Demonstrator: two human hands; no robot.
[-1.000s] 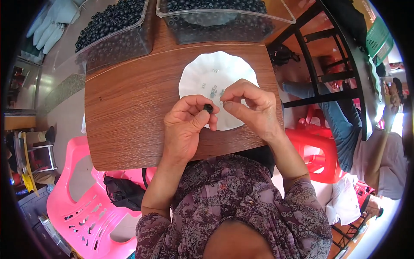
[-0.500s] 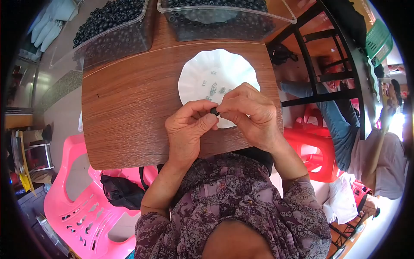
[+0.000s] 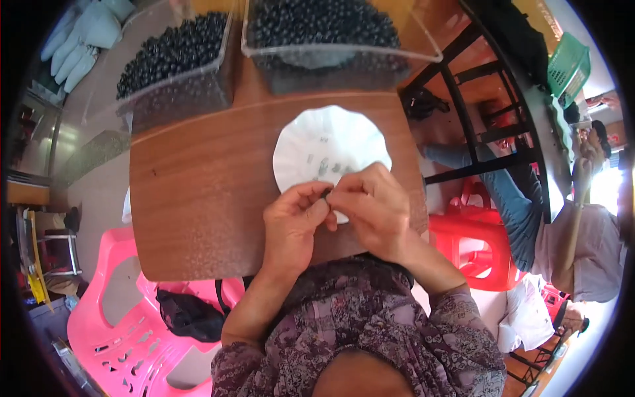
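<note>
My left hand (image 3: pixel 292 221) is closed, pinching a small black round part (image 3: pixel 327 192) between thumb and fingertips. From the other side my right hand (image 3: pixel 376 206) closes its fingertips against the same part; whether it holds some tiny piece too is hidden. Both hands are over the near rim of a white scalloped plate (image 3: pixel 301 135). On the plate lie several tiny pale greenish pieces (image 3: pixel 323 165), too small to name.
Two clear bins, one at the left (image 3: pixel 173 56) and one at the right (image 3: pixel 324 30), hold many black round parts along the far side of the brown table (image 3: pixel 198 198). Pink chair (image 3: pixel 126 324) at left; red stools (image 3: pixel 463 245) and a seated person (image 3: pixel 575 248) at right.
The whole view has shifted, so the table, plate and hands sit lower in the picture. Both hands keep their pinch on the black part, and the right fingers have shifted slightly.
</note>
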